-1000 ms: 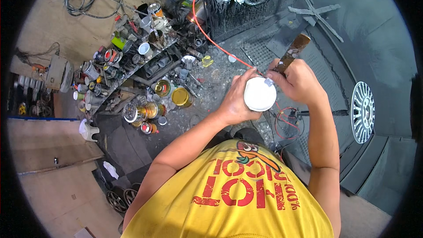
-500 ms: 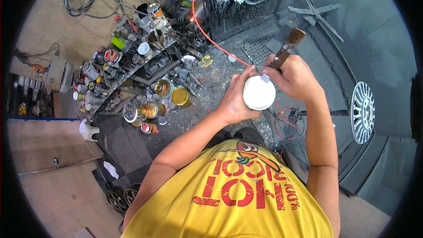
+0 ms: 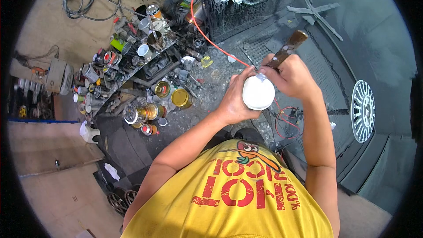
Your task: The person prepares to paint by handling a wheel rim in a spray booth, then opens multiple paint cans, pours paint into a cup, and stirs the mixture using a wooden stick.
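My left hand (image 3: 240, 97) is wrapped round the side of a white round-topped container (image 3: 258, 93), held up in front of my chest. The body of the container lies hidden under its white top. In my right hand (image 3: 288, 76) is a flat, brown, paint-spotted scraper (image 3: 288, 48), its broad end pointing up and away to the right. The scraper's lower end meets the far rim of the white top, and my right thumb presses there. A dark thin rod shows just beyond my left fingertips.
An orange hose (image 3: 203, 32) runs from the top toward my hands. Left of them, paint cans and cups crowd a low bench (image 3: 152, 55), with several open tins (image 3: 181, 98) on the floor. A silver wheel cover (image 3: 364, 111) stands at the right. Crossed grey strips (image 3: 313, 9) lie beyond.
The scraper has tilted a little further to the right, and its lower end has drawn back toward the rim's far edge. My left hand still grips the container.
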Demonstrator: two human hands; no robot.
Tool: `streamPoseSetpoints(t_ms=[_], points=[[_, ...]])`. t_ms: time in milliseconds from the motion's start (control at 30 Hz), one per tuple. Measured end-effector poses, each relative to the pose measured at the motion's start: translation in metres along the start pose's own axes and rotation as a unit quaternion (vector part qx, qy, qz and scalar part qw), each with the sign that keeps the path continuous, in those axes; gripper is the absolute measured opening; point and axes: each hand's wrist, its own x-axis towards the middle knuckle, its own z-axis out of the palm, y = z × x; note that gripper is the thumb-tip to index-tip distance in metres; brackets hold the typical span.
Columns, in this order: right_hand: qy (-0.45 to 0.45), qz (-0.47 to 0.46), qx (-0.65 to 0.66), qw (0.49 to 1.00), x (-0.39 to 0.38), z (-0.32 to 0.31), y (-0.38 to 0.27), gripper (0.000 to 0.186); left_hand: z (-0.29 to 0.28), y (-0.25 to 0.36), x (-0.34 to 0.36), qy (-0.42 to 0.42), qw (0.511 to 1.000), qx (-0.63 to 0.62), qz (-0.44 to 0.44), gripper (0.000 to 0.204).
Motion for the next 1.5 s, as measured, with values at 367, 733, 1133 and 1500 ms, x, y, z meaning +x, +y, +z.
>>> streamPoseSetpoints(t_ms=[367,733,1133,1500], points=[[-0.032,0.037,-0.034,0.998,-0.007,-0.004,-0.001,0.025,0.000,0.000,-0.003,-0.008,1.000,0.019,-0.009,0.120],[-0.081,0.050,-0.003,0.995,-0.010,-0.003,-0.004,0.020,-0.003,0.002,-0.004,-0.004,1.000,-0.005,-0.023,0.120],[-0.062,0.009,0.098,0.993,-0.014,-0.014,-0.009,0.015,-0.004,-0.004,-0.006,0.025,0.999,-0.009,-0.028,0.120],[-0.015,0.018,0.063,0.998,-0.012,-0.023,-0.012,0.014,-0.004,-0.006,-0.009,0.033,0.999,0.018,-0.028,0.117]])
